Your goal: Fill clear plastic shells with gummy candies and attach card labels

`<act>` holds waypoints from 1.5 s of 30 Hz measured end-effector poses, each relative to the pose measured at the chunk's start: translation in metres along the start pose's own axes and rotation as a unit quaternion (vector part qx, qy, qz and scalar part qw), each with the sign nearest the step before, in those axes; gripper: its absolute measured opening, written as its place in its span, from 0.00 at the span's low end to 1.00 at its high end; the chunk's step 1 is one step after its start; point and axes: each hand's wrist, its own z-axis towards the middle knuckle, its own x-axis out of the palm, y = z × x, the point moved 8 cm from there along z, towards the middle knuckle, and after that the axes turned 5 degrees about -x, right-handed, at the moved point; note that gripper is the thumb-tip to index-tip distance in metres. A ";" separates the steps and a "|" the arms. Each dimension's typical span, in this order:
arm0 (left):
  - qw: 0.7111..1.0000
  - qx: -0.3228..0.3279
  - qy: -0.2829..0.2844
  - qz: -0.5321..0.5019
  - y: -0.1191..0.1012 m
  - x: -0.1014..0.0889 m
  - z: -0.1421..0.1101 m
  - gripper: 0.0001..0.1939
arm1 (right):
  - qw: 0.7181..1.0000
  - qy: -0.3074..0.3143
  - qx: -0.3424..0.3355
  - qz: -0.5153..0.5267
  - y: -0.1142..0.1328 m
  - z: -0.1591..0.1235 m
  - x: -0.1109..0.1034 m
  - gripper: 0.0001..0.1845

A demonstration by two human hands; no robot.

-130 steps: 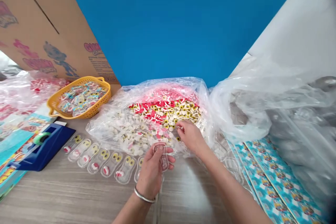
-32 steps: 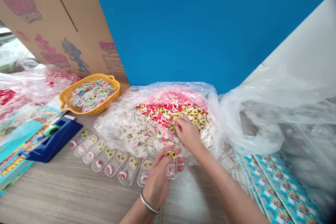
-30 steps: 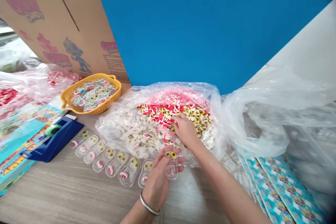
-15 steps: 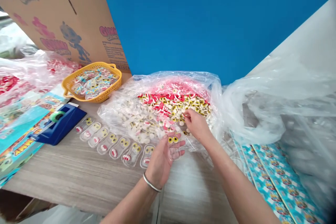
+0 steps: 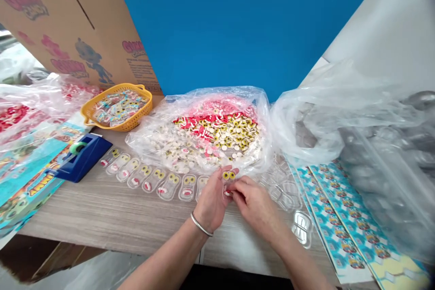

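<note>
My left hand (image 5: 212,200) cups a clear peanut-shaped plastic tray (image 5: 228,186) holding a pair of yellow gummy eyes at its top. A bit of red and white gummy shows at the tray's lower end. My right hand (image 5: 253,205) comes in from the right, its fingertips pinched against that lower end. Part of the tray is hidden by my fingers. Just above both hands lies a large clear bag of gummies (image 5: 204,138) in red, white and yellow. To the left, a row of filled clear trays (image 5: 152,180) lines the bag's front edge.
A yellow basket (image 5: 137,115) of packed trays stands at the back left, near a blue tape dispenser (image 5: 83,157). Loose clear trays (image 5: 302,229) and printed blue card strips (image 5: 340,222) lie on the right, beneath a large plastic bag (image 5: 340,122).
My right hand has left the gummy pile and come down to the tray in my left hand. A red and white gummy now shows in the tray. The view has shifted slightly.
</note>
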 end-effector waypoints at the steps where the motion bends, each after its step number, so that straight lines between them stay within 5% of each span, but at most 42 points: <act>1: 1.000 -0.002 0.000 0.000 0.002 0.001 -0.002 0.18 | 1.000 -0.009 0.009 -0.013 -0.002 -0.003 -0.001 0.11; 11: 1.000 -0.016 0.018 0.014 0.017 0.008 -0.009 0.16 | 0.996 -0.085 -0.001 0.010 0.004 -0.032 -0.023 0.11; 22: 0.993 -0.022 -0.047 0.104 0.017 -0.009 -0.009 0.19 | 0.992 -0.102 0.063 -0.033 -0.025 -0.067 -0.041 0.09; 25: 0.990 -0.029 -0.067 0.124 0.017 -0.012 -0.008 0.20 | 0.988 -0.122 0.077 -0.052 -0.046 -0.071 -0.064 0.10; 28: 0.986 -0.047 -0.080 0.137 0.018 -0.010 -0.008 0.21 | 0.976 -0.159 0.099 -0.110 -0.082 -0.062 -0.108 0.10; 32: 0.985 -0.057 -0.092 0.136 0.020 -0.003 -0.008 0.23 | 0.935 -0.183 0.185 -0.241 -0.149 -0.022 -0.177 0.15; 35: 0.983 -0.058 -0.109 0.133 0.022 -0.004 -0.003 0.25 | 0.925 -0.171 0.215 -0.261 -0.196 0.022 -0.207 0.17; 40: 0.978 -0.090 -0.138 0.130 0.023 -0.017 0.012 0.28 | 0.927 -0.140 0.218 -0.271 -0.246 0.077 -0.218 0.23; 45: 0.975 -0.107 -0.140 0.132 0.018 -0.025 0.024 0.31 | 0.929 -0.132 0.226 -0.260 -0.272 0.090 -0.216 0.27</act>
